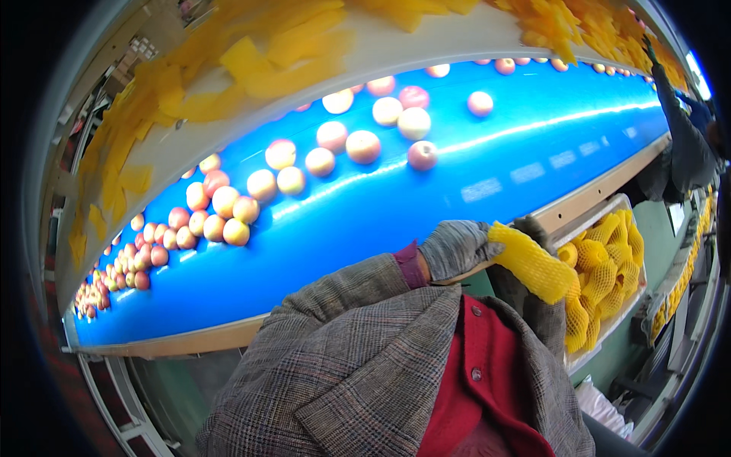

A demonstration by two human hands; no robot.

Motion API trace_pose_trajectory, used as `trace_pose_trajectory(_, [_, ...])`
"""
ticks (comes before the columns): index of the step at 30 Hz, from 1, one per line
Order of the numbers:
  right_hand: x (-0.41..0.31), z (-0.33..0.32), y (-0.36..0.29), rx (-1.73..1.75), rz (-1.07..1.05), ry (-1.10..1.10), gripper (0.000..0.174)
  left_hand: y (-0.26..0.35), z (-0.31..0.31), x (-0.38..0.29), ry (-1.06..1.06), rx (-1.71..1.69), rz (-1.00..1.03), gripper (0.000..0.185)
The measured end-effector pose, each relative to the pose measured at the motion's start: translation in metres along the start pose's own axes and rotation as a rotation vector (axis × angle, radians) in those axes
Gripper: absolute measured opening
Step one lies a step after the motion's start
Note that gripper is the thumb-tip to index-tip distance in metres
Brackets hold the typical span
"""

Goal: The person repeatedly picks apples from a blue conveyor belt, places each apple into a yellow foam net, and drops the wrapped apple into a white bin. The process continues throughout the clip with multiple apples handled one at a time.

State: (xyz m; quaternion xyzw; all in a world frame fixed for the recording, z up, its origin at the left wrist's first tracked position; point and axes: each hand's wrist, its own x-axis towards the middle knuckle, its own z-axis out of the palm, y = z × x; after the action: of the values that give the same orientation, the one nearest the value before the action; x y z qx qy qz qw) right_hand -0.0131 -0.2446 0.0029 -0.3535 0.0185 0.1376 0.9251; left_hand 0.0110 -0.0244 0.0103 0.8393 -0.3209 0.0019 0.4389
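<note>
My left hand [458, 247], in a grey striped glove, pinches one end of a yellow foam net sleeve [534, 263] over the wooden edge of the conveyor. That sleeve hangs down to the right; whether anything is inside, I cannot tell. Behind it is my right hand [530, 229] in a dark glove, its fingers mostly hidden. Just right of the hands, a pale crate [612, 337] holds many netted apples [601, 277] in yellow foam. Beyond my left hand, loose red and yellow apples [422, 155] lie on the blue conveyor belt [354, 234].
A wooden rail [597, 200] borders the belt on my side. Yellow foam sleeves [285, 45] lie heaped on a pale shelf [377, 48] across the belt. At far right, another person's arm [674, 108] reaches over it. A row of yellow-netted fruit [685, 251] stands beyond the crate.
</note>
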Motion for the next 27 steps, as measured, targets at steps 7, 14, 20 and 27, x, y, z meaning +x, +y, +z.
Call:
trace_pose_trajectory(7, [0.007, -0.029, 0.035, -0.668, 0.082, 0.01, 0.056, 0.003, -0.02, -0.011, -0.025, 0.215, 0.059, 0.036])
trace_pose_trajectory(14, [0.046, -0.038, 0.042, 0.197, 0.017, -0.02, 0.049, 0.011, -0.022, -0.018, 0.206, -0.32, -0.004, 0.03])
trace_pose_trajectory(20, [0.062, 0.032, 0.07, -0.049, 0.307, 0.106, 0.041, 0.032, -0.029, -0.019, 0.097, -1.689, -0.274, 0.043])
trace_pose_trajectory(27, [0.08, 0.097, 0.11, -0.324, 0.164, 0.02, 0.047, -0.005, -0.053, -0.033, 0.299, -1.337, -0.256, 0.042])
